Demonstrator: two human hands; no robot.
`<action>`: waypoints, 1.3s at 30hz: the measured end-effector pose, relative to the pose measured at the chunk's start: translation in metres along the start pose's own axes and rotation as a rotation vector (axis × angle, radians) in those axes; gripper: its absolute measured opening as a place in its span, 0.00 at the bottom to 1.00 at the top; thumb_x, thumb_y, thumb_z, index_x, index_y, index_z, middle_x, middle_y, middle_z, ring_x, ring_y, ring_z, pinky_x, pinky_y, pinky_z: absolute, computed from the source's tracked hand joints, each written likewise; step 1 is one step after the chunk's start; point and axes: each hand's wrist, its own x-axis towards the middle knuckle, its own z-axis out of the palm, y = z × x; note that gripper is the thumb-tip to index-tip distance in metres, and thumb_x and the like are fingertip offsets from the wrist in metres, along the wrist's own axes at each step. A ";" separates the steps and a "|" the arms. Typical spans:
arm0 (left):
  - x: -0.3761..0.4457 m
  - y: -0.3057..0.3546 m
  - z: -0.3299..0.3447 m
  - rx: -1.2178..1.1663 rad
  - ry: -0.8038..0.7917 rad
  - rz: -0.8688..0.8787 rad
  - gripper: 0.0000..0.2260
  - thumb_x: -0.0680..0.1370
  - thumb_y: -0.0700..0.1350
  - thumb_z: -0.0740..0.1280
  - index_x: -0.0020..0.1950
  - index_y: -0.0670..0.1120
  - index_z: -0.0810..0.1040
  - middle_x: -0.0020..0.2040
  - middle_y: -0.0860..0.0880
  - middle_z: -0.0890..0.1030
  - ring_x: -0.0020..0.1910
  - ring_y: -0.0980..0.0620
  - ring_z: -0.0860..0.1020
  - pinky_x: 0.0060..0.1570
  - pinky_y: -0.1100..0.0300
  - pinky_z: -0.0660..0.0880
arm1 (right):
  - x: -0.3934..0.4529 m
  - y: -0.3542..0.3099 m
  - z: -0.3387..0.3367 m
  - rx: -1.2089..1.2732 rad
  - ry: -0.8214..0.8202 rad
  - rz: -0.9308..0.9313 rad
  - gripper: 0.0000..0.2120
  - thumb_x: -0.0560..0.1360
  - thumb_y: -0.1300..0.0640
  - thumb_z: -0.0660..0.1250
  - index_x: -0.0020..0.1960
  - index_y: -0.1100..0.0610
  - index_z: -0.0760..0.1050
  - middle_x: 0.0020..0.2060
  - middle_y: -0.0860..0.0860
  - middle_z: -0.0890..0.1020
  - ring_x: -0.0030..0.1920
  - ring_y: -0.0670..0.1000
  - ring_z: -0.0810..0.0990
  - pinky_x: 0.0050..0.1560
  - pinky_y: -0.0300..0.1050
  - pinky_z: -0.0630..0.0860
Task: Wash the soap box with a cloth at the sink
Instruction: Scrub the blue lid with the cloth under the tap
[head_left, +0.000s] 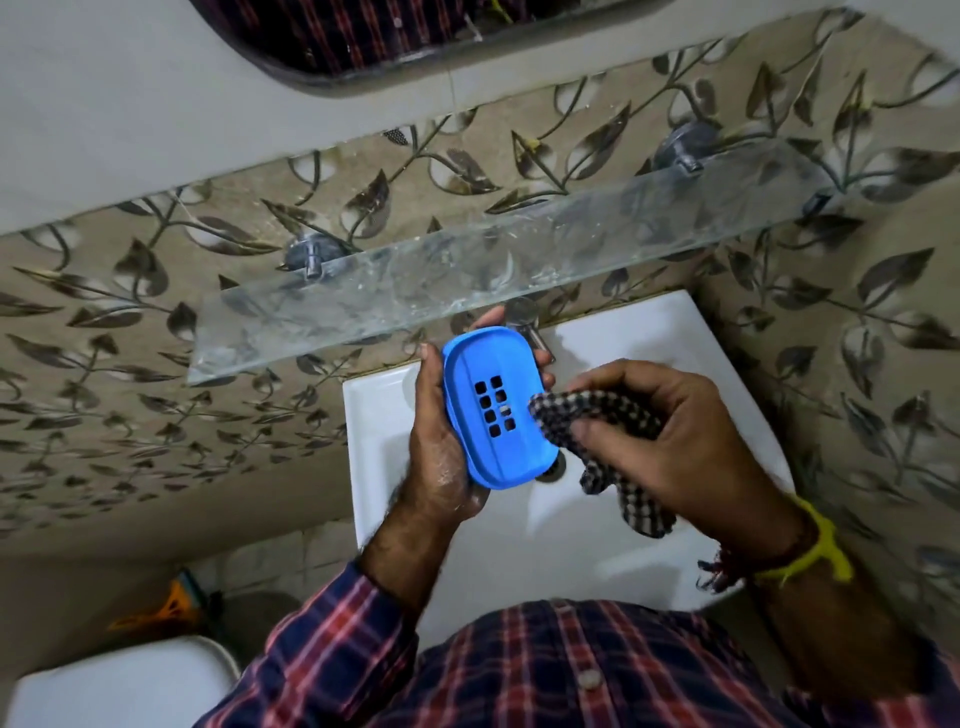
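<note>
My left hand grips a blue plastic soap box by its edges, above the white sink. The box is tilted and shows a face with several square drain holes. My right hand pinches a black-and-white checked cloth bunched between thumb and fingers. One corner of the cloth touches the right side of the box, and a loose end hangs down over the basin. The left hand looks wet.
A glass shelf on metal brackets juts out just above the hands. A chrome tap sits behind the soap box. Leaf-patterned tiles cover the wall. A white toilet cistern stands at the lower left.
</note>
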 end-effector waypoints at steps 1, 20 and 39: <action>0.000 -0.001 0.000 0.025 0.000 -0.001 0.30 0.82 0.65 0.50 0.75 0.48 0.72 0.62 0.35 0.74 0.55 0.39 0.77 0.60 0.44 0.72 | 0.000 -0.002 0.005 -0.118 -0.051 -0.063 0.14 0.71 0.73 0.72 0.50 0.57 0.83 0.42 0.49 0.86 0.31 0.49 0.84 0.32 0.45 0.82; -0.003 -0.014 0.002 0.355 0.073 0.116 0.24 0.82 0.63 0.55 0.67 0.51 0.79 0.46 0.45 0.84 0.41 0.49 0.82 0.40 0.56 0.81 | 0.014 0.017 0.009 -0.464 -0.581 0.070 0.13 0.76 0.68 0.64 0.49 0.49 0.76 0.40 0.45 0.81 0.34 0.45 0.81 0.37 0.39 0.79; -0.016 -0.015 -0.011 0.513 0.361 0.160 0.09 0.77 0.40 0.73 0.48 0.55 0.87 0.43 0.50 0.87 0.41 0.50 0.86 0.36 0.59 0.81 | 0.019 0.031 0.001 -0.282 0.287 -0.103 0.15 0.74 0.70 0.69 0.55 0.54 0.82 0.46 0.48 0.86 0.37 0.46 0.82 0.40 0.42 0.79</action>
